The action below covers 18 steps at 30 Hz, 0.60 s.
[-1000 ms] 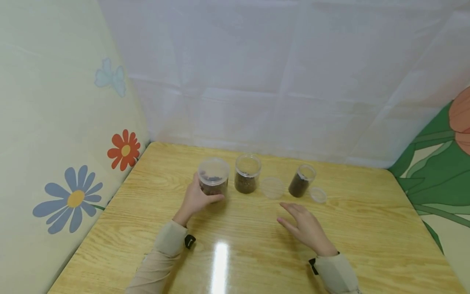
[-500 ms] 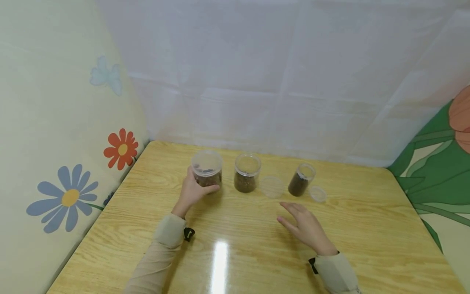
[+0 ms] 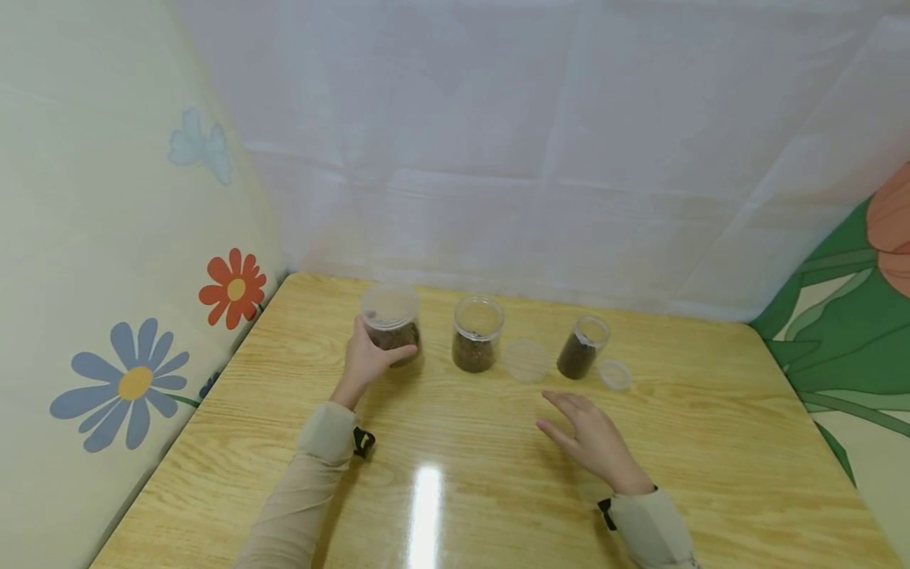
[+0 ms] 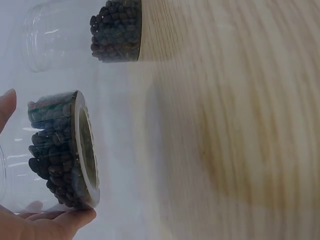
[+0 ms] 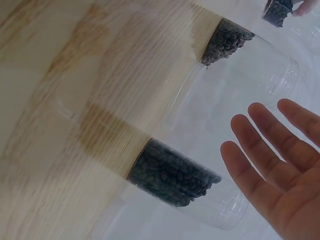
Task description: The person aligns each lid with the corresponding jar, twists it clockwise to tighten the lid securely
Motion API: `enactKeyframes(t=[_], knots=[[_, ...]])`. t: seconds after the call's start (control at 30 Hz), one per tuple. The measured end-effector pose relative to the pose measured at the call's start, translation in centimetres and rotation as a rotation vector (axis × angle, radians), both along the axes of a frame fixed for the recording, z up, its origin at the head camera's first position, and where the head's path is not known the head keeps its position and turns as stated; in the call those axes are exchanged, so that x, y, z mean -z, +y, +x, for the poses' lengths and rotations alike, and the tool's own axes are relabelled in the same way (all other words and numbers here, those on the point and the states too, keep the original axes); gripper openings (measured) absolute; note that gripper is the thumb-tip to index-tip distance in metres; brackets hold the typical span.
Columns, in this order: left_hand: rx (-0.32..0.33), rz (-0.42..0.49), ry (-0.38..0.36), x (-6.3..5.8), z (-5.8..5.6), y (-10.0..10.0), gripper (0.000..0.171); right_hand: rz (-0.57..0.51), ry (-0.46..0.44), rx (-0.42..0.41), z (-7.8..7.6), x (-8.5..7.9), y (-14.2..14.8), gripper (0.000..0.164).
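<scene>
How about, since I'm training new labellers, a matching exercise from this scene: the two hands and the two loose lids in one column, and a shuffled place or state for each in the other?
Column one
1. Left hand
2. Right hand
3. Larger loose lid
4. Smaller loose lid

Column two
A. Lies on the table just right of the narrow jar
B. Grips the leftmost jar
C. Lies between the middle jar and the narrow jar
D. Holds nothing

Right pairs: 1-B, 2-D, 3-C, 4-A
</scene>
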<state>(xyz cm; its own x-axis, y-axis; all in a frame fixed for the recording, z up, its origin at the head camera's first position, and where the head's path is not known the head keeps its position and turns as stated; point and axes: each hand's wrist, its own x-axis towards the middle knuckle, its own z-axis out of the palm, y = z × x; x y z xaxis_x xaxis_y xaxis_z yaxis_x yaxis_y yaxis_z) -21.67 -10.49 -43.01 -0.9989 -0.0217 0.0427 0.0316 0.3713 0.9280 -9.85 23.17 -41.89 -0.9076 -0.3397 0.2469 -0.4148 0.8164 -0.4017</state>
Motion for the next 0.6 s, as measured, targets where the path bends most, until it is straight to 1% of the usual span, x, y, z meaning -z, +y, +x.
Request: enactKeyframes(t=[0.17,0.3,0.47,0.6], knots=[[-0.009,-0.015,0.009,0.05,-0.38,-0.12,0.106,-0.001,0.0,-0.002,0.1,0.03,0.13,0.046],[-0.013,0.0,0.004,0.14,-0.64,-0.16,0.106,-0.007,-0.005,-0.005,0.1,-0.05,0.18,0.046],[-0.016,0.015,0.016,0.15,-0.73,-0.11,0.106,-0.013,-0.019,-0.006,0.11,-0.1,0.27,0.046],[-0.03,-0.003,0.016,0.04,-0.78,-0.02,0.104,-0.013,-0.032,-0.007,0.13,-0.12,0.37,0.046]])
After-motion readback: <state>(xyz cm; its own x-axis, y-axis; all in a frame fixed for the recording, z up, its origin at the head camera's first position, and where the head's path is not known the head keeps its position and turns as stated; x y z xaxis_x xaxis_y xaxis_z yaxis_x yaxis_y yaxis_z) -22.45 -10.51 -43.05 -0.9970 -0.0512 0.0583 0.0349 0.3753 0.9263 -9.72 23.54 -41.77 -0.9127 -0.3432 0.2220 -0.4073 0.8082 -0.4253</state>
